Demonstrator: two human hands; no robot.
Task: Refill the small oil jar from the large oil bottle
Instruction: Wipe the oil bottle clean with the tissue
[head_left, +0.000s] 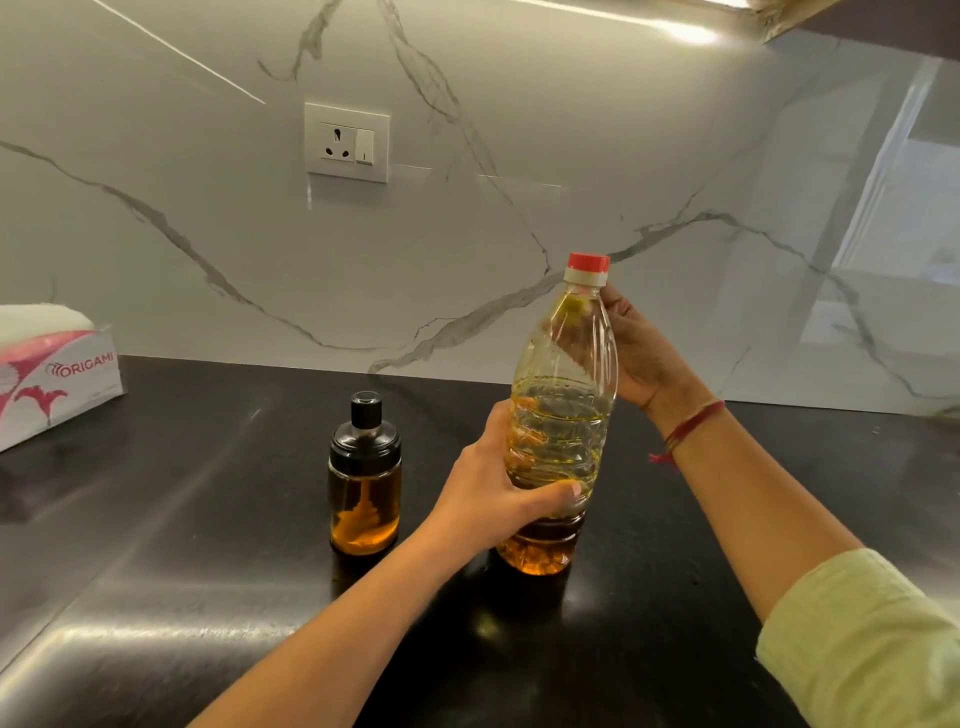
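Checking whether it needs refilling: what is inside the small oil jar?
Amber oil sits only in the lower part of the small oil jar, with a stem hanging into it. The black lid hides the stem's top.

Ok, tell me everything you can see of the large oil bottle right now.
The large oil bottle is clear ribbed plastic, partly full of yellow oil, red cap on above a whitish ring. It leans slightly, top to the right, base at the dark counter; contact unclear. The left hand grips its lower body, the right hand holds its shoulder. It is right of the small oil jar, apart from it.
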